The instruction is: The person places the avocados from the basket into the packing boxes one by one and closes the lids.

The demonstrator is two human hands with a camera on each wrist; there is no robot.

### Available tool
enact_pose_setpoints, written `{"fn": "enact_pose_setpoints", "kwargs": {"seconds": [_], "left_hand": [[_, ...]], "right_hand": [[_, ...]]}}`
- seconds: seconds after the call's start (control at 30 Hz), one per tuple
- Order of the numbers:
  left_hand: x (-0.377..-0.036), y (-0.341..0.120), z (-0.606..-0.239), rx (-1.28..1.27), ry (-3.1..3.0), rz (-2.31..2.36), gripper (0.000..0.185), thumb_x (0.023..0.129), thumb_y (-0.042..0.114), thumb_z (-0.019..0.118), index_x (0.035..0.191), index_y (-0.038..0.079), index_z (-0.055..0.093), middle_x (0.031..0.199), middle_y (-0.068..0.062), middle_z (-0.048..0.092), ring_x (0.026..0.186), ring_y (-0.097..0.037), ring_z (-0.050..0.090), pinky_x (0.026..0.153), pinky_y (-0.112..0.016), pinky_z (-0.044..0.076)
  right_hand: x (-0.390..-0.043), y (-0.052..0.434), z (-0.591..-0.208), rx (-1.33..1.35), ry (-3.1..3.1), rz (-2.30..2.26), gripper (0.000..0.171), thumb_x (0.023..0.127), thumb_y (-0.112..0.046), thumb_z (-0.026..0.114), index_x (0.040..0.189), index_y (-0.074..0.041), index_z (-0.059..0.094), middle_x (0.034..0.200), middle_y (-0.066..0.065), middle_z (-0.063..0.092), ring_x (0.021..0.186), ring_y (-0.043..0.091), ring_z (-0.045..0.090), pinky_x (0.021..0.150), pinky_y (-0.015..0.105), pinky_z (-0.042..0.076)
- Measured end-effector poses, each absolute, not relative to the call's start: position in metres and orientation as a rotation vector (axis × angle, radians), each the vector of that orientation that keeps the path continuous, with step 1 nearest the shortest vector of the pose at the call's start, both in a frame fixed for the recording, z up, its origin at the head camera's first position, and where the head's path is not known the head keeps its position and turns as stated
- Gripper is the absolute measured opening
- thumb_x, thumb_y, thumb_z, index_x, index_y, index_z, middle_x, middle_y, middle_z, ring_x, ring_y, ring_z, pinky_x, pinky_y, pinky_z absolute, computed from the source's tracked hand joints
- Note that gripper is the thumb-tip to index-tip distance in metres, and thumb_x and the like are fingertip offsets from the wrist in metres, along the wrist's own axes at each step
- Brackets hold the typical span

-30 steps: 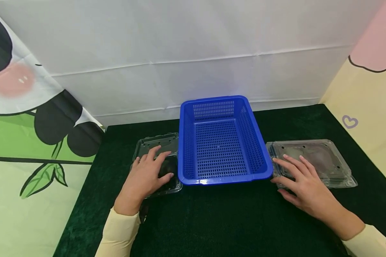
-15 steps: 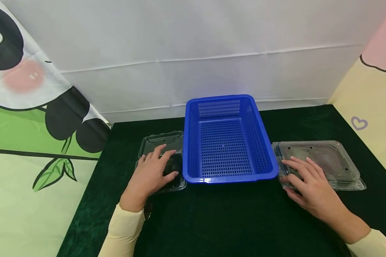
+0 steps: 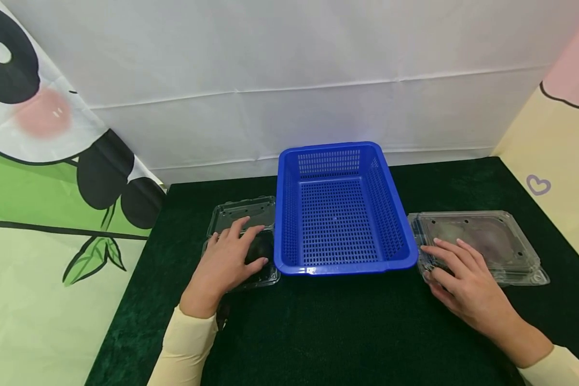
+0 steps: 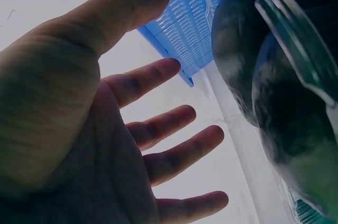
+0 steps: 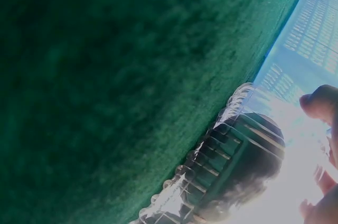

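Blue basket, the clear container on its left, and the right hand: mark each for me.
blue basket (image 3: 336, 225): head view, on its perforated floor.
left clear container (image 3: 241, 210): head view, on the lid's far part, beyond the fingers.
right hand (image 3: 468, 287): head view, on the back of the hand.

Head view looks down from above; both wrist views sit close, sharing the blue basket (image 3: 340, 214)

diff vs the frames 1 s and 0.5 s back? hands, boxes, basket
Little changed. The right hand slid slightly toward the near edge of the right clear box, fingers resting on its lid. The shift across the picture comes from the head camera turning. The left hand stays on the left clear box; the blue basket has not moved.
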State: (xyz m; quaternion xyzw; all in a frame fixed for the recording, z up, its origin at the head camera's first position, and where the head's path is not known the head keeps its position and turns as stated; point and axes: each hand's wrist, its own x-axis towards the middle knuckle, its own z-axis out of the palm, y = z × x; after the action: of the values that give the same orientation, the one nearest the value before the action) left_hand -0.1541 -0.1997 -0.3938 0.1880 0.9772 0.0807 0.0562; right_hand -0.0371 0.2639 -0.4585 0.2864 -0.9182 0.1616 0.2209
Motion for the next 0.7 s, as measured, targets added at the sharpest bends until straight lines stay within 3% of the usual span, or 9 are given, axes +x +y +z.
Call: {"fn": "enact_pose_setpoints", "kwargs": {"seconds": [0.7], "left_hand": [[-0.1539, -0.2001, -0.3928, 0.57, 2.951, 0.266, 0.071, 0.094, 0.047, 0.074, 0.154, 0.022, 0.047, 0.165, -0.019, 0.027, 0.141, -0.051, 0.038, 0.111, -0.078, 0.02]], "right_hand": [[-0.0389, 0.2613, -0.4584, 0.784, -2.482, 0.45, 0.051, 0.108, -0.053, 0.036, 0.091, -0.018, 0.068, 0.142, 0.019, 0.056, 0.141, 0.043, 0.041, 0.121, 0.063, 0.017]]}}
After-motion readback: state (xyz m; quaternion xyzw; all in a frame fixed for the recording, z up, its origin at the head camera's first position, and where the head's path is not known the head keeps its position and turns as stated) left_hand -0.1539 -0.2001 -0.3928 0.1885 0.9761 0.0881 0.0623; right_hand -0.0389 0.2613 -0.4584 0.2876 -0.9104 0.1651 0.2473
